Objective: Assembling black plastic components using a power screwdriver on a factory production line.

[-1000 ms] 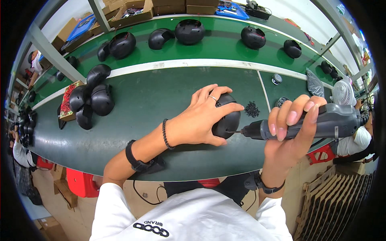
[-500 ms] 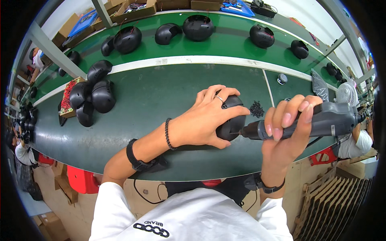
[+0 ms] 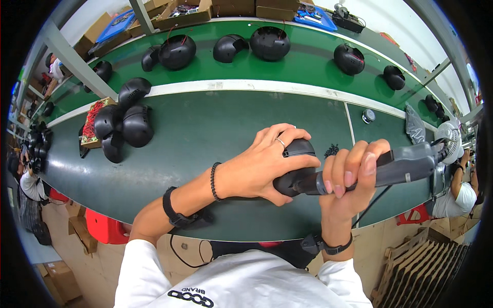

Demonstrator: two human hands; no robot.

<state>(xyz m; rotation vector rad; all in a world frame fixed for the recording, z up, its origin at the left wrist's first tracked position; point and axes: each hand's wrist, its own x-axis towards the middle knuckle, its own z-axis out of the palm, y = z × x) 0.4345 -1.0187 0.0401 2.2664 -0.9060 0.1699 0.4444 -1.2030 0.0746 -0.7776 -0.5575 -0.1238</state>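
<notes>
My left hand [image 3: 267, 167] is spread palm-down over a black plastic shell [image 3: 300, 148], fingers and thumb parted round it and holding it on the green counter [image 3: 205, 123], just left of the heap of small black screws [image 3: 332, 149] and reaching nearer to me. My right hand [image 3: 352, 177] is curled firmly round a dark electric screwdriver [image 3: 408, 163], on the near side of the heap and partly covering it; the tool's nose is up against the shell, its very tip hidden. Beyond the heap and to its right sits a small round silver-and-black piece [image 3: 368, 116], with a clear plastic bag [image 3: 415, 124] farther right and a pale fan [image 3: 451, 137] farther still. Well left of the heap, four more black shells [image 3: 137, 126] are bunched beside a box of red wires [image 3: 92, 126]. Far beyond the heap, rounded black housings [image 3: 270, 43] stand spaced along a green belt [image 3: 303, 69]
</notes>
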